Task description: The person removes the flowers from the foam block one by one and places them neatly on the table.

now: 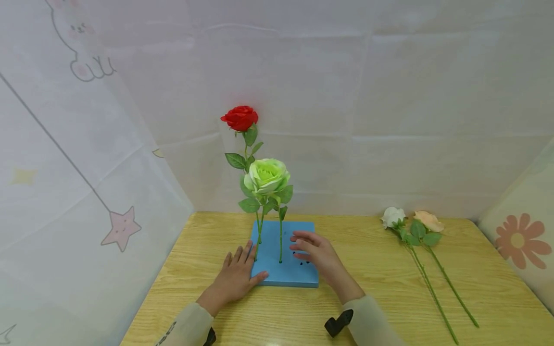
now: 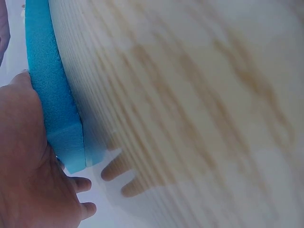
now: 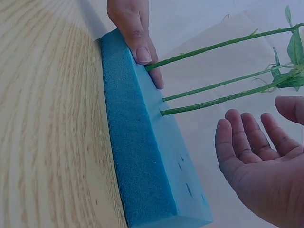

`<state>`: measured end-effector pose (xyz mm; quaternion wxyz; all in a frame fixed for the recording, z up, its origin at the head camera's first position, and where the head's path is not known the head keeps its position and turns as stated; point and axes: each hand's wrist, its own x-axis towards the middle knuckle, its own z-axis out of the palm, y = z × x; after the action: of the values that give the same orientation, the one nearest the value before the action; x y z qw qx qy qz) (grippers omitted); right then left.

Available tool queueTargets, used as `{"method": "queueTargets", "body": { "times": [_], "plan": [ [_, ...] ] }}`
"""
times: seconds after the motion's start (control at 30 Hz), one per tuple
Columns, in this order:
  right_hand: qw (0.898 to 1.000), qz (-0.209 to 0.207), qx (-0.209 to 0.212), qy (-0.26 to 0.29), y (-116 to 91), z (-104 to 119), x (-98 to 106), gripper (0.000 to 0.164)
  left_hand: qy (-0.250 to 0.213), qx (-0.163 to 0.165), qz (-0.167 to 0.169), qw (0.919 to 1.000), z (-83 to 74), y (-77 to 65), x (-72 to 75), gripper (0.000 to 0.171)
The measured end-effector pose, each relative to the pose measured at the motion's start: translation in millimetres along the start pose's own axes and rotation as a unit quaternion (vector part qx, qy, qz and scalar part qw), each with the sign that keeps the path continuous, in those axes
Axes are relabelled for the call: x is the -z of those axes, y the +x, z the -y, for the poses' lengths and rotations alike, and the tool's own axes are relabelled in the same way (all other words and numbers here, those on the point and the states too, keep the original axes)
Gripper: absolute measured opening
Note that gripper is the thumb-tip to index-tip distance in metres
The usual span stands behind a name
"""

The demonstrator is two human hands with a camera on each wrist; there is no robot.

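Observation:
A blue foam block (image 1: 287,276) lies on the table with three green stems standing upright in it. A red rose (image 1: 240,118) tops the back of the group, and a pale green rose (image 1: 267,176) stands in front; any third bloom is hidden. My left hand (image 1: 237,278) rests at the block's left edge, fingers spread and thumb on its top face. Over the block's right half hovers my right hand (image 1: 318,254), fingers loosely bent and holding nothing. In the right wrist view, this right hand (image 3: 266,161) is palm up beside the stems (image 3: 209,103), apart from them.
On the right of the wooden table (image 1: 363,269) lie a white rose (image 1: 393,217) and a peach rose (image 1: 428,221), their long stems pointing toward the front. Several small dark holes (image 1: 301,263) mark the block's right half. A pale cloth backdrop (image 1: 320,96) rises behind the table.

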<state>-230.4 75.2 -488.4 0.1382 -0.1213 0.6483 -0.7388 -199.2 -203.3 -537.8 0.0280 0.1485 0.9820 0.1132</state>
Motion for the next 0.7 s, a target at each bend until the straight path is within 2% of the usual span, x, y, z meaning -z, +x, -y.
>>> {"method": "queueTargets", "body": {
  "times": [0.7],
  "plan": [
    [1.0, 0.017, -0.008, -0.006, 29.4, -6.8, -14.9, 0.047, -0.006, -0.005, 0.002, 1.0, -0.8, -1.6, 2.1, 0.093]
  ]
}}
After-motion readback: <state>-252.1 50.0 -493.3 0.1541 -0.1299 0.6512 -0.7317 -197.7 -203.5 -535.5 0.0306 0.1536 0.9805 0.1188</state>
